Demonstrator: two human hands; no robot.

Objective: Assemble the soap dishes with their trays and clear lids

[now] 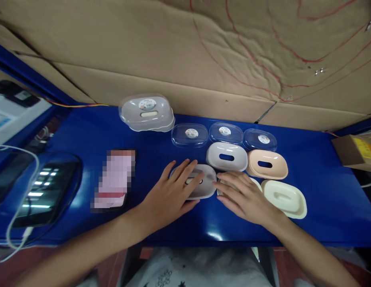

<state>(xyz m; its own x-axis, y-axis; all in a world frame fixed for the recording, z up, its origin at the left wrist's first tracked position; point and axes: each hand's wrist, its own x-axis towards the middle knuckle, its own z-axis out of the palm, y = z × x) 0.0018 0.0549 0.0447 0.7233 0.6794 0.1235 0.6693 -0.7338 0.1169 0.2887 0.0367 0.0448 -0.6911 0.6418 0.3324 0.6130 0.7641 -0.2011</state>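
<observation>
- Nearest us, patterned clothing (173,271) shows below the edge of the blue tabletop (170,223).
- Our left hand (170,191) is palm down with fingers spread over a grey oval dish (209,187), its thumb by the near rim.
- Our right hand (248,197) lies palm down over a cream dish (256,183), fingers slightly fanned; we cannot tell whether they pinch it, since the hand hides most of it.
- The key relation: the grey oval dish lies directly in front of us, its long axis running roughly left to right. The left hand covers its left part, while the right fingertips come close to its right end. The left hand is thus nearer, and the cream dish sits just beside on the right.
- A cream tray (295,201) is near the right wrist, its long axis tilted.
- Well left lie a pixelated phone (116,179) and a dark glossy device (46,191).
- Just beyond the hands, a pale grey slotted dish (227,164) sits beside a peach slotted dish (276,164).
- Behind these, three clear lids (226,138) form a row, each bearing a round label.
- Farthest, a lidded white dish (161,115) stands before the cardboard wall (143,75).
</observation>
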